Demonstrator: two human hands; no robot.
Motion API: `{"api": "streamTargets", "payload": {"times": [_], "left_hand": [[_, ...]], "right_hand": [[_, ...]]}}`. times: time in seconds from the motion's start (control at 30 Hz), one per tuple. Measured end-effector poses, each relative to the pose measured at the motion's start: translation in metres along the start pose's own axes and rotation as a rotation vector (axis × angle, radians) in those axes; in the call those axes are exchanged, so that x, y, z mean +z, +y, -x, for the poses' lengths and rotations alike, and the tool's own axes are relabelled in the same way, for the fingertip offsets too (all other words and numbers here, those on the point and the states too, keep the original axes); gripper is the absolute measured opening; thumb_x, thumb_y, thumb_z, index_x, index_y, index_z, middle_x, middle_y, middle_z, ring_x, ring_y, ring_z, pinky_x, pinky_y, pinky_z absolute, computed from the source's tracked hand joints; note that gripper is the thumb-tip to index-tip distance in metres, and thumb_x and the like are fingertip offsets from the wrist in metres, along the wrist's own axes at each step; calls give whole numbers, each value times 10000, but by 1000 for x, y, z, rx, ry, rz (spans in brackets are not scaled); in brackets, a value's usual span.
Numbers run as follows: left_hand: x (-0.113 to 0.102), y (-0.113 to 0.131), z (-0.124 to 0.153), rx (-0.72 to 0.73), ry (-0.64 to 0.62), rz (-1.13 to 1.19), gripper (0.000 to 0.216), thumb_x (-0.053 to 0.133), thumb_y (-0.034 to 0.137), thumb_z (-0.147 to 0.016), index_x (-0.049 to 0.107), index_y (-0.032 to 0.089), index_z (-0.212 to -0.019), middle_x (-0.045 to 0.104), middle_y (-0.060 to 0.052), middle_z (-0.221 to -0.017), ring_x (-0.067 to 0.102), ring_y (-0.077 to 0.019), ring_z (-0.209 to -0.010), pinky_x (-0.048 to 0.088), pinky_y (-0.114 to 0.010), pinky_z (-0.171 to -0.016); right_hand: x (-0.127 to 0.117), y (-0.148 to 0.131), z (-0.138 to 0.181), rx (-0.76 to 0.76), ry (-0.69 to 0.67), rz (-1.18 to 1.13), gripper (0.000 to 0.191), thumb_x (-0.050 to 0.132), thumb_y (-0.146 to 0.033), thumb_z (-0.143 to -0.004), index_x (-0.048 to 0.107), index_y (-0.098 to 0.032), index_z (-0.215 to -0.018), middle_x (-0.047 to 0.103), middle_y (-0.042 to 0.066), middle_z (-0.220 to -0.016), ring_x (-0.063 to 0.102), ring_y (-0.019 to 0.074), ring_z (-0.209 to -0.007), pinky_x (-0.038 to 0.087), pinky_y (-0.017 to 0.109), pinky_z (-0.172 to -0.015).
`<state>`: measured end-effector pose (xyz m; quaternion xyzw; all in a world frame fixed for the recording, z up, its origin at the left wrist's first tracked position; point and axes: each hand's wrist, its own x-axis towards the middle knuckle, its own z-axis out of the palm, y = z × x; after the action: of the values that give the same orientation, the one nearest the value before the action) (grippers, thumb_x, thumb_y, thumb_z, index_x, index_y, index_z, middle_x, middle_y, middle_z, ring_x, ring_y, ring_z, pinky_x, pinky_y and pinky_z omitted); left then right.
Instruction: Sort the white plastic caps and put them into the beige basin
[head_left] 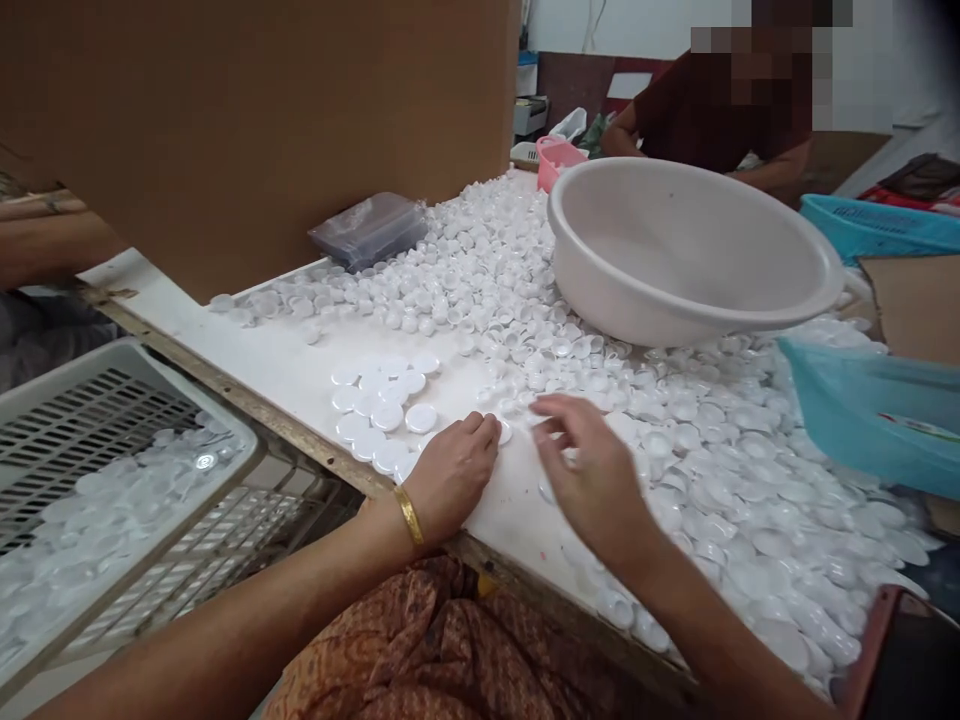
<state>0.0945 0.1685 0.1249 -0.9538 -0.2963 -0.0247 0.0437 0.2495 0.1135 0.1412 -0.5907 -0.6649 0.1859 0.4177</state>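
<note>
My left hand (454,470), with a gold bangle at the wrist, rests on the white table (277,355), fingers curled on a small white cap (504,432). My right hand (592,470) hovers just beside it, fingers bent over loose caps, and I cannot see whether it holds one. A tidy patch of flat white caps (382,405) lies left of my left hand. A big heap of white caps (697,440) covers the table to the right and behind.
A large white basin (690,250) sits on the heap. A grey slatted crate (112,480) with caps stands lower left. A cardboard sheet (262,120) stands behind. Teal bins (877,410) are at right. Another person (720,110) sits opposite; an arm (45,240) shows at left.
</note>
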Motion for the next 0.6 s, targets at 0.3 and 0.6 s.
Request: {"api": "streamTargets", "payload": {"times": [0.3,0.6], "left_hand": [[6,1,2,27,14,-33,313,398,99,-828,528,40,-1107,517,-139,-1090,478,-231,-1017,438,-357,-871],[7,10,6,-53,46,-65,365,373,129,-854,499,38,-1185,529,-145,-1178,468,-227,-1129,305,-402,-1041]], "right_hand": [[46,36,-1,33,-94,18,373,501,-119,-801,514,-167,-1171,571,96,-1052,575,191,-920,504,362,-822],[40,28,-1,-86,-98,266,324,493,-165,-838,555,-160,-1156,630,97,-1030,541,222,-961,469,390,-840]]}}
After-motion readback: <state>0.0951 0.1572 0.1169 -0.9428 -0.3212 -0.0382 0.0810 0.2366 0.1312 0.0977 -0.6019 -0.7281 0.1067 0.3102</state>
